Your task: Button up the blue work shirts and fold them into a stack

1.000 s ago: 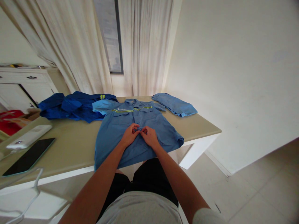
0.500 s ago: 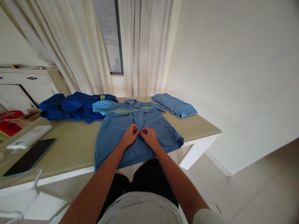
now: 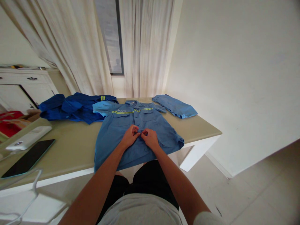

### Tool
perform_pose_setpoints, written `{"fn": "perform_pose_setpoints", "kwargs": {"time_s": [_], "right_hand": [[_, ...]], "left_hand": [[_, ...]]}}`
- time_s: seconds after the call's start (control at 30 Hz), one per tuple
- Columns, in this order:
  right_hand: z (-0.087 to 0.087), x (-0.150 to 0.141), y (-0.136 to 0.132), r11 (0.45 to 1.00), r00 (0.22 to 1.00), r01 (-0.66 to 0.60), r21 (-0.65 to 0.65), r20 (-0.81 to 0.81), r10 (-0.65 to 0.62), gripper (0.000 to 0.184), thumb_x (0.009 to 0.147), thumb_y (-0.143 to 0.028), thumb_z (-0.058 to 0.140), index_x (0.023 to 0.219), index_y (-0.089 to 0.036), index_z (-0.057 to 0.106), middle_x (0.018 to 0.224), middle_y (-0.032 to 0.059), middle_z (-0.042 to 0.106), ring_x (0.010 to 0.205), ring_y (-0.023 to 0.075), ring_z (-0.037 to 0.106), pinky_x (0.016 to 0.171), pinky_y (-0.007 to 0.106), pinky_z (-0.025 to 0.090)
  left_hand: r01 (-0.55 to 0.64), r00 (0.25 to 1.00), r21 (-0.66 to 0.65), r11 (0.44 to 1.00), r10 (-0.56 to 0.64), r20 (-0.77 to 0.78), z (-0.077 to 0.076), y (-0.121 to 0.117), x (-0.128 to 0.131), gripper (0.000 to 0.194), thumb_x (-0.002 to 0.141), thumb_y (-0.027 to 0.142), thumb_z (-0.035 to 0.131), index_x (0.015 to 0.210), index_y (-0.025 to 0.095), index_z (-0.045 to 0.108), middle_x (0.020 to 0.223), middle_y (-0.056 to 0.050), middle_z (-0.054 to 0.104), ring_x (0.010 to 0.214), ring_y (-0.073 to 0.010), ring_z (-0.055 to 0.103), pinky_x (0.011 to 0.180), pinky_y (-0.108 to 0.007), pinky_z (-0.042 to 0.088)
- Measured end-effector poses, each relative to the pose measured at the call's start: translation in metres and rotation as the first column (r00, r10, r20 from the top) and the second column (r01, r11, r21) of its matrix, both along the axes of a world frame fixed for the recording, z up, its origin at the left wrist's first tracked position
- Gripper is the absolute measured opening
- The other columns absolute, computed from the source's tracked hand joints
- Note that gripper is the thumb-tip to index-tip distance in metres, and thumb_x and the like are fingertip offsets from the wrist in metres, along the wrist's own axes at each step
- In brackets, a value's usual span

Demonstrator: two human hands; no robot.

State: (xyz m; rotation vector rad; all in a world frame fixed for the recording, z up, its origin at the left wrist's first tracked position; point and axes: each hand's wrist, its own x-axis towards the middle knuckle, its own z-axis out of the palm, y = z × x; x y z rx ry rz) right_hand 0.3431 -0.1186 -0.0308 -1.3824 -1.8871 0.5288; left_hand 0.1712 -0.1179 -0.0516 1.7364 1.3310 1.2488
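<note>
A blue-grey short-sleeved work shirt (image 3: 117, 134) lies front up on the table, collar pointing away from me, its lower hem hanging over the near edge. Yellow stripes and white lettering run across its chest above two flap pockets. At the middle of its front placket, my left hand (image 3: 130, 136) pinches the fabric between thumb and fingers. Just beside it, my right hand (image 3: 150, 137) pinches the same placket, fingertips almost touching those of the left. Whatever button or buttonhole lies between the fingertips is too small and covered to make out.
Dark blue garments (image 3: 77, 107) are heaped at the back left of the table (image 3: 70, 150). A folded light blue garment (image 3: 175, 106) lies at the back right. On the left are a black phone (image 3: 29, 157), a white device (image 3: 29, 137) and a white cable (image 3: 35, 184).
Both hands stay at the same spot on the placket, with only slight finger movement. The view has shifted very slightly.
</note>
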Motion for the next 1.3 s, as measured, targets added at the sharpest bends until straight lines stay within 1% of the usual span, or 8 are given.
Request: {"fn": "perform_pose_setpoints", "kwargs": {"time_s": [0.1, 0.27, 0.5, 0.6, 0.73, 0.83, 1.0, 1.3], "right_hand": [[-0.001, 0.001, 0.002, 1.000, 1.000, 0.012, -0.008, -0.001, -0.012, 0.008, 0.088, -0.020, 0.069, 0.087, -0.020, 0.077, 0.086, 0.0038, 0.078, 0.082, 0.0177, 0.071, 0.077, 0.026, 0.047], [-0.001, 0.001, 0.002, 0.999, 1.000, 0.012, -0.031, 0.022, -0.011, 0.008, 0.091, -0.022, 0.070, 0.092, -0.021, 0.078, 0.089, 0.0033, 0.078, 0.084, 0.0179, 0.071, 0.077, 0.026, 0.046], [-0.002, 0.001, 0.003, 0.999, 0.999, 0.022, -0.026, 0.043, -0.021, 0.012, 0.095, -0.025, 0.068, 0.098, -0.022, 0.078, 0.095, 0.0047, 0.078, 0.089, 0.0193, 0.071, 0.080, 0.027, 0.046], [-0.003, 0.000, 0.003, 1.000, 0.999, 0.020, -0.014, 0.051, -0.019, 0.013, 0.096, -0.026, 0.067, 0.098, -0.021, 0.078, 0.096, 0.0056, 0.079, 0.089, 0.0192, 0.071, 0.081, 0.028, 0.046], [-0.002, 0.001, 0.003, 1.000, 0.999, 0.014, 0.010, 0.048, -0.014, 0.013, 0.095, -0.025, 0.067, 0.098, -0.020, 0.079, 0.094, 0.0055, 0.079, 0.088, 0.0189, 0.071, 0.081, 0.028, 0.047], [-0.001, 0.001, 0.003, 1.000, 0.999, 0.010, 0.015, 0.033, -0.010, 0.013, 0.095, -0.023, 0.067, 0.098, -0.020, 0.079, 0.093, 0.0053, 0.079, 0.087, 0.0185, 0.071, 0.082, 0.027, 0.047], [0.001, 0.000, 0.002, 1.000, 0.999, 0.006, 0.004, 0.052, -0.006, 0.015, 0.095, -0.027, 0.067, 0.098, -0.022, 0.080, 0.088, 0.0045, 0.078, 0.083, 0.0184, 0.069, 0.078, 0.027, 0.046], [0.003, -0.002, 0.003, 0.998, 0.996, 0.062, -0.014, 0.071, -0.060, 0.019, 0.094, -0.026, 0.064, 0.091, -0.022, 0.082, 0.082, 0.0059, 0.077, 0.075, 0.0189, 0.067, 0.070, 0.027, 0.043]], "left_hand": [[0.067, 0.997, 0.001, 0.998, -0.067, -0.042, 0.002, -0.002, -0.002, 0.036, 0.078, 0.022, 0.070, 0.113, 0.022, 0.059, 0.083, 0.004, 0.060, 0.064, -0.0130, 0.053, 0.064, -0.027, 0.045], [0.019, 0.977, 0.087, 0.996, 0.000, -0.214, -0.001, -0.001, 0.000, 0.031, 0.080, 0.014, 0.066, 0.111, 0.022, 0.062, 0.102, -0.004, 0.067, 0.090, -0.0202, 0.064, 0.083, -0.035, 0.053], [0.021, 0.950, 0.139, 0.990, 0.023, -0.312, -0.002, -0.002, 0.006, 0.026, 0.086, 0.010, 0.061, 0.107, 0.024, 0.067, 0.114, -0.007, 0.070, 0.111, -0.0253, 0.065, 0.101, -0.042, 0.050], [0.009, 0.934, 0.146, 0.989, 0.044, -0.354, 0.000, -0.006, 0.007, 0.027, 0.088, 0.010, 0.058, 0.109, 0.023, 0.069, 0.114, -0.009, 0.068, 0.109, -0.0267, 0.065, 0.101, -0.043, 0.050], [-0.035, 0.857, 0.169, 0.985, 0.116, -0.502, 0.003, -0.010, 0.009, 0.024, 0.095, 0.016, 0.054, 0.112, 0.023, 0.070, 0.110, -0.010, 0.064, 0.104, -0.0273, 0.064, 0.096, -0.041, 0.051], [-0.066, 0.821, 0.175, 0.982, 0.154, -0.550, 0.004, -0.012, 0.010, 0.023, 0.099, 0.021, 0.053, 0.114, 0.022, 0.070, 0.110, -0.010, 0.062, 0.101, -0.0261, 0.064, 0.091, -0.038, 0.051], [-0.081, 0.804, 0.167, 0.983, 0.163, -0.571, 0.006, -0.012, 0.011, 0.020, 0.099, 0.021, 0.052, 0.111, 0.023, 0.069, 0.110, -0.009, 0.060, 0.097, -0.0234, 0.064, 0.087, -0.034, 0.050], [-0.052, 0.791, 0.198, 0.979, 0.162, -0.590, 0.014, -0.018, 0.012, 0.016, 0.099, 0.022, 0.052, 0.103, 0.024, 0.068, 0.108, -0.009, 0.061, 0.101, -0.0247, 0.061, 0.090, -0.035, 0.049]]}}
